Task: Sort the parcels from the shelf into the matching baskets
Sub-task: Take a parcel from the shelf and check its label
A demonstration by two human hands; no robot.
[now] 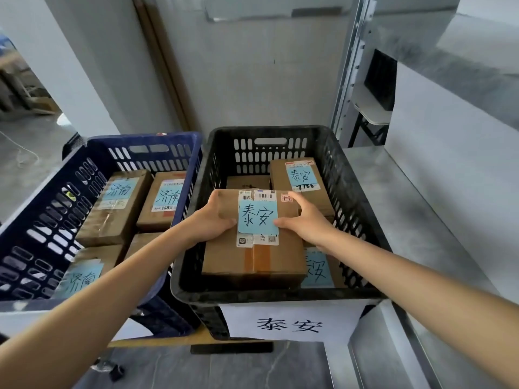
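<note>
Grey wall (pixel 252 80), steel shelf (pixel 415 203) right. Black basket (pixel 269 131): your left hand (pixel 213 220) and right hand (pixel 306 220) grip 1 matching parcel (pixel 252 262); lower flat, then release.

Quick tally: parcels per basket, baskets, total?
Parcels in blue basket: 4 (one mostly hidden)
Parcels in black basket: 4, including the held parcel gripped by left hand and right hand
Baskets: 2
Total: 10

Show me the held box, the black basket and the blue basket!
held box (pixel 258 220): head view, its blue label on top.
black basket (pixel 269 131): head view, far rim.
blue basket (pixel 146 138): head view, far rim.
</note>
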